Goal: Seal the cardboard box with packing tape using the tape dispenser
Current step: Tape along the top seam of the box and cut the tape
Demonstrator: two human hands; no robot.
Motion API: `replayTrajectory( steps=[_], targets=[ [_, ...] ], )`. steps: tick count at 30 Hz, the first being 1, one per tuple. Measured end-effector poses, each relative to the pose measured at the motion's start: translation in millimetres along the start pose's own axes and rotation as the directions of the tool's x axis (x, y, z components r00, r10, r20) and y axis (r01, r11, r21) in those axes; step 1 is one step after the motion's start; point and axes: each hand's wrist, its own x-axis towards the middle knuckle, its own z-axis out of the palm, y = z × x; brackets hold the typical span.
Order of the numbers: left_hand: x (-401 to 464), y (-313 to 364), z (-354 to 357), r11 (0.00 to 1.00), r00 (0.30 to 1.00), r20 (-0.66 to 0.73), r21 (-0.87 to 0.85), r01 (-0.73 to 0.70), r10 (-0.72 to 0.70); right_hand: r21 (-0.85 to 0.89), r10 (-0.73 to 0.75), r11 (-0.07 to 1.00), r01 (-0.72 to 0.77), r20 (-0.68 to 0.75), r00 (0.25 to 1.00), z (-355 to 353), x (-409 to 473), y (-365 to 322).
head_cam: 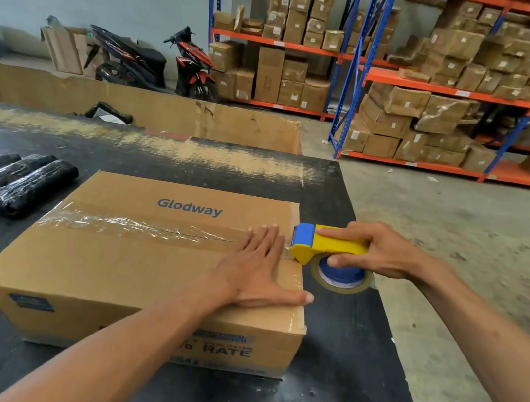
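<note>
A closed cardboard box (pixel 129 270) printed "Glodway" lies on the black table (pixel 348 368). A strip of clear packing tape (pixel 136 225) runs along its top seam from the left edge to the right edge. My left hand (pixel 257 268) presses flat on the box top near the right edge, fingers spread, thumb along the corner. My right hand (pixel 376 250) grips the yellow and blue tape dispenser (pixel 325 249), which sits just past the box's right edge with its blue front end touching the top corner. The tape roll (pixel 341 277) hangs below the handle.
Several black wrapped rolls (pixel 9 179) lie on the table left of the box. A long open cardboard bin (pixel 166 112) stands behind the table. Shelving racks (pixel 445 86) full of cartons and two parked motorbikes (pixel 160 61) fill the background. Concrete floor lies to the right.
</note>
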Motion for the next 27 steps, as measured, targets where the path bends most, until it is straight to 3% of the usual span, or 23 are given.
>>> replayTrajectory(
  steps=[15,23,27],
  targets=[
    [3.0,2.7,-4.6,0.999,0.999,0.045,0.050,-0.011,0.009,-0.318,-0.066,0.944,0.092,0.093,0.994,-11.4,-7.8,25.2],
    [10.9,12.3,-10.2,0.997,0.992,0.126,0.083,-0.006,-0.005,-0.611,-0.200,0.752,0.248,0.147,0.969,-17.9,4.4,-3.2],
    [17.0,20.5,-13.4,0.989,0.984,0.139,-0.079,0.126,-0.114,-0.770,-0.122,0.589,0.244,0.214,0.969,-10.0,-0.6,-28.5]
  ],
)
